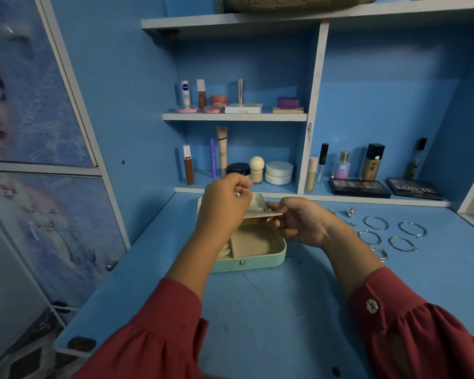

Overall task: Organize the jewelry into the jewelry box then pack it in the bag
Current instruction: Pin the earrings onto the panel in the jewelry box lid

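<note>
The open mint box (246, 258) sat mid-desk (271, 310). The right hand (298, 222) pinched the beige insert panel (260, 213) above the box; a small earring (269, 219) hung at its edge. The left hand (225, 206), fingers curled, covered the panel's left part; whether it pinched anything could not be told. Bangles (389, 233) and rings (350, 212) lay at three o'clock of the box. Cosmetics (241, 165) and palettes (359, 187) stood at twelve to two o'clock.

Mint-green jewelry box (248, 262) lies open on desk, beige-lined; flat insert panel (260, 213) held level above it. Silver bangles (389, 235) laid out right.
</note>
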Demonstrator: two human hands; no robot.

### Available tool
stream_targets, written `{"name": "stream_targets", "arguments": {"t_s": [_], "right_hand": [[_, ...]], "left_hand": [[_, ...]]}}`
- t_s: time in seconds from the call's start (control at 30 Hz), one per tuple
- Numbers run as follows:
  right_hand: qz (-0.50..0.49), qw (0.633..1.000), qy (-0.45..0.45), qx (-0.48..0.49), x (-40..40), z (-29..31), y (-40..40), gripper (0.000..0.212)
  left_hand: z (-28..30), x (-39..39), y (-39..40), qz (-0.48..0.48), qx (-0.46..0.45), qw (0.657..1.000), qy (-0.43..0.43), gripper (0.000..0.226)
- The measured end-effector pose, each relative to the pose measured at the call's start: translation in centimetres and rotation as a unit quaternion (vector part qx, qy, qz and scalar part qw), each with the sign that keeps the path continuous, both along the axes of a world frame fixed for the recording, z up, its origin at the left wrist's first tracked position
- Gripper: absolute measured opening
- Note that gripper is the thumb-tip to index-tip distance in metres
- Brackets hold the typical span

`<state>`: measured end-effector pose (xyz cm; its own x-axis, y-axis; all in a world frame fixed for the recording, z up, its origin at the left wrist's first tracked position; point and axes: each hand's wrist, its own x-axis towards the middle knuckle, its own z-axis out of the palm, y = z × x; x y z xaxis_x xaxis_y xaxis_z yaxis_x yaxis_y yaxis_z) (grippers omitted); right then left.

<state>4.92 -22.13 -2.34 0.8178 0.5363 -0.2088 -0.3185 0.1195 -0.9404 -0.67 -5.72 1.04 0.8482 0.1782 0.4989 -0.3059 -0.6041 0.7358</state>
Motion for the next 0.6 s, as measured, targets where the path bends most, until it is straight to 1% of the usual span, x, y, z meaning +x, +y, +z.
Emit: {"name": "stream_targets", "arguments": {"t_s": [0.17, 0.23, 0.33, 0.5, 0.6], "right_hand": [[-0.005, 1.0, 0.005, 0.009, 0.2, -0.1, 0.1, 0.043], [-0.003, 1.0, 0.006, 0.01, 0.2, -0.1, 0.0, 0.044], [-0.005, 1.0, 0.007, 0.011, 0.2, -0.1, 0.0, 0.042], [-0.005, 1.0, 0.006, 0.008, 0.1, 0.0, 0.0, 0.043], [-0.008, 1.0, 0.004, 0.005, 0.1, 0.0, 0.0, 0.037]], "left_hand": [[1.9, 1.5, 0.8, -0.028, 0.064, 0.99, 0.125, 0.028], [2.3, 1.7, 0.9, -0.042, 0.09, 0.982, 0.159, 0.031], [2.7, 1.7, 1.0, -0.069, 0.099, 0.976, 0.182, 0.031], [2.9, 1.6, 1.0, -0.097, 0.092, 0.971, 0.196, 0.025], [3.0, 1.5, 0.8, -0.101, 0.09, 0.97, 0.2, 0.025]]}}
